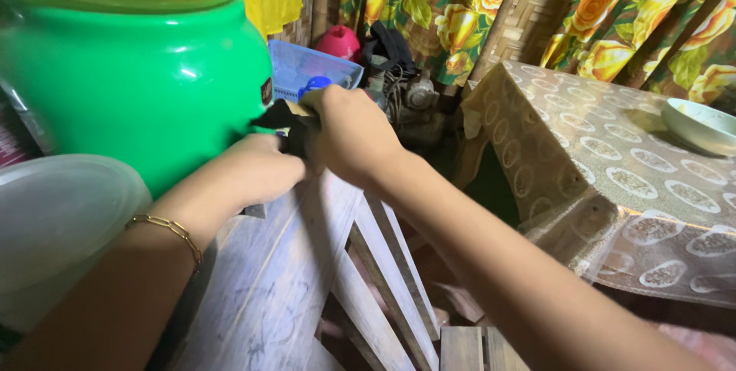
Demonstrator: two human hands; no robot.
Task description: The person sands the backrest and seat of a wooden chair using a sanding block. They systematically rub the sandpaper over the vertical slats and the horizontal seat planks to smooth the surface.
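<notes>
A grey, weathered wooden slat bench (268,279) carries a large green plastic container (146,87) and, beside it, a translucent white plastic lid (54,218). To the right, a table under a lace-patterned cloth (613,179) bears a white bowl (701,126).

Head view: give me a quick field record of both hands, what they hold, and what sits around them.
left hand: closed, pressed against the green plastic container, gold chain bracelet on the wrist
right hand: closed on a dark object, too blurred to identify
hands: touching each other
support: grey wooden slats beneath the hands
right side: table under patterned cloth, white bowl on it
behind: blue plastic basket, floral curtain
</notes>
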